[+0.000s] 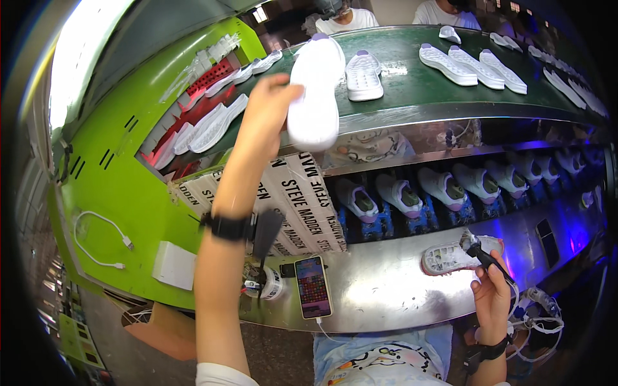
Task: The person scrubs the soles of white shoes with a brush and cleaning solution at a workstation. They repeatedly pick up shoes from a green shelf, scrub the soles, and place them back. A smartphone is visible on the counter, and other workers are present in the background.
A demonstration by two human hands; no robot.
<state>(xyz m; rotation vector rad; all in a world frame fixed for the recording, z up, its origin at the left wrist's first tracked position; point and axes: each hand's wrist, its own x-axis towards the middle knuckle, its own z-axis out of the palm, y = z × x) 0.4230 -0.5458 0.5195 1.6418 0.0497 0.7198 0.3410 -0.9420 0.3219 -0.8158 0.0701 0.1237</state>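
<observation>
My left hand point(269, 106) is raised at the edge of the green conveyor belt, its fingers closed on the side of a white shoe sole point(314, 96) held upright. Beside it on the belt stands another white sole point(364, 76) with a purple patch at its far end. At the lower right, my right hand point(492, 289) grips a brush point(479, 252) by its dark handle. The pale bristles rest over a sole point(444, 258) lying on the metal worktop, its textured inside facing up.
White soles point(479, 67) lie along the belt point(402, 90). Under it, shoe uppers point(444, 193) sit in a row on blue holders. A printed box point(296, 199), a cup point(273, 284), a phone point(312, 287) and a loose cable point(103, 222) are nearby. Two people stand across the belt.
</observation>
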